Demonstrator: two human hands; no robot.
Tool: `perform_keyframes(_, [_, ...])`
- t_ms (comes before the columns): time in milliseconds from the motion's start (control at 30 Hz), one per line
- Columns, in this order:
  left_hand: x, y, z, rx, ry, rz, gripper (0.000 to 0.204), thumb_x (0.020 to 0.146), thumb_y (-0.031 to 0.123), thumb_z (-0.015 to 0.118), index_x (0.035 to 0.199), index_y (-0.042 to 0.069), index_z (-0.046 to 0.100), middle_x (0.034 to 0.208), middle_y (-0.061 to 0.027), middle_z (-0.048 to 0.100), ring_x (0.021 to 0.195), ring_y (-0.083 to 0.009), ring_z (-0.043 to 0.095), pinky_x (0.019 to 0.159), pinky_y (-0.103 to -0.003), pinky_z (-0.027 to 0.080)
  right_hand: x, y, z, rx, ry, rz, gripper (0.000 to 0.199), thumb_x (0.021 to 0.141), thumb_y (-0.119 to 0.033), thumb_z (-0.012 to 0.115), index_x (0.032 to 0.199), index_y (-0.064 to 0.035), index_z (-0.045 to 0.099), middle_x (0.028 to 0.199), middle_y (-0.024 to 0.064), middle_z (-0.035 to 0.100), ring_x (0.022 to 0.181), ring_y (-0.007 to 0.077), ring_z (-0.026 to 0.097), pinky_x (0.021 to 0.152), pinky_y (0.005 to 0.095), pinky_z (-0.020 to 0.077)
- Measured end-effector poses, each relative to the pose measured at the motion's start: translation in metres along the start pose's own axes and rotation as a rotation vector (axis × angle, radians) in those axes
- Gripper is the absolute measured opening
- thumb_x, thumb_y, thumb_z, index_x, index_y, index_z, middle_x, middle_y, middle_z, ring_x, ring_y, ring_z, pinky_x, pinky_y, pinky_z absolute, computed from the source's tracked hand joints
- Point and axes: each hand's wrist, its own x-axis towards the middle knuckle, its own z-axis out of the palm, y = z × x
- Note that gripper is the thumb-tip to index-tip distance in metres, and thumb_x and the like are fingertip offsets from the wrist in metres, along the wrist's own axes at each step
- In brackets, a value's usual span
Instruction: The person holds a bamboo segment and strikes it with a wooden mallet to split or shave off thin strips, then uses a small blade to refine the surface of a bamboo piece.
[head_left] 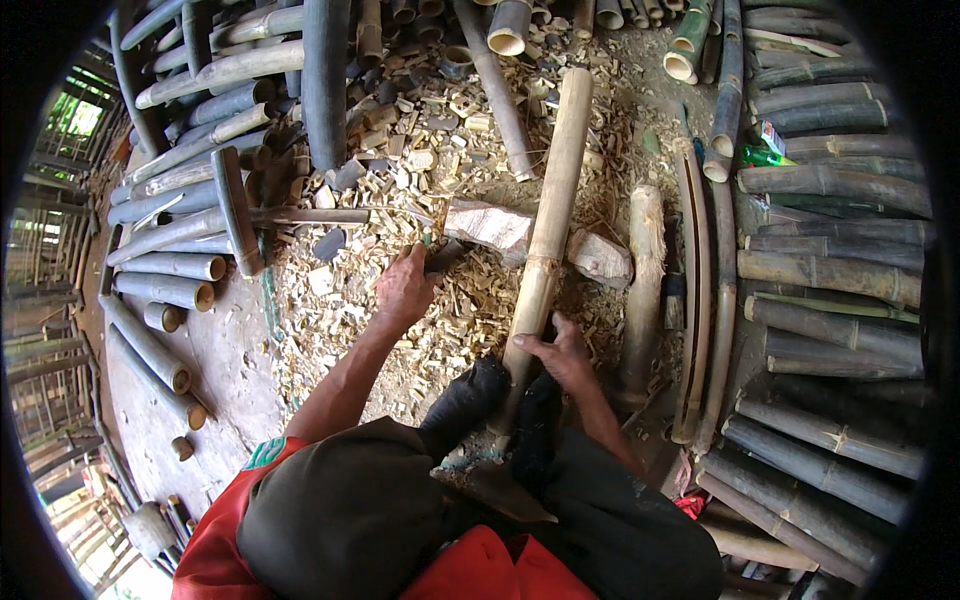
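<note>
A pale bamboo pole [555, 200] lies lengthwise before me, across a rough split log [490, 226]. Its near end runs between my two dark-covered feet [468, 395]. My right hand [563, 355] grips the pole's right side near this end, the thumb on top. Left of the pole, my left hand [405, 285] is closed, fingers pointing toward the log. A narrow yellowish piece [440, 215] stands just beyond those fingers, and a short dark cylinder [444, 256] lies beside them. What the left fingers hold is too hidden to name.
Wood chips [350, 350] cover the ground around the log. Dark bamboo poles [840, 270] are stacked along the right, with more cut bamboo [170, 262] at the left. A frayed bamboo length [643, 290] lies just right of the log.
</note>
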Motion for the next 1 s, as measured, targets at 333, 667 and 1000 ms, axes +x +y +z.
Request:
perform_keyframes(333, [-0.004, 0.002, -0.004, -0.033, -0.001, -0.047, 0.038, 0.084, 0.017, 0.077, 0.113, 0.002, 0.057, 0.112, -0.0188, 0.064, 0.106, -0.0381, 0.064, 0.089, -0.050, 0.052, 0.007, 0.008, -0.016, 0.455, -0.311, 0.014, 0.056, 0.080, -0.031, 0.083, 0.121, 0.0028, 0.066, 0.110, 0.0098, 0.071, 0.100, 0.0189, 0.065, 0.094, 0.0340, 0.0494])
perform_keyframes(667, [-0.004, 0.001, 0.001, 0.001, 0.029, -0.008, 0.040, 0.085, 0.017, 0.077, 0.116, 0.001, 0.055, 0.115, -0.0191, 0.063, 0.110, -0.0371, 0.062, 0.091, -0.049, 0.050, -0.006, -0.047, 0.024, -0.308, 0.178, 0.094, 0.084, 0.068, -0.045, 0.086, 0.121, 0.0029, 0.044, 0.108, 0.0262, 0.064, 0.095, 0.0417, 0.068, 0.085, 0.0505, 0.0547])
perform_keyframes(1000, [-0.004, 0.007, 0.005, 0.021, 0.040, -0.013, 0.039, 0.086, 0.016, 0.076, 0.116, 0.002, 0.055, 0.118, -0.0177, 0.063, 0.108, -0.0366, 0.063, 0.089, -0.049, 0.051, -0.005, -0.015, 0.033, -0.078, 0.300, -0.002, 0.077, 0.076, -0.045, 0.083, 0.118, 0.0020, 0.039, 0.102, 0.0287, 0.064, 0.091, 0.0458, 0.068, 0.081, 0.0517, 0.0552])
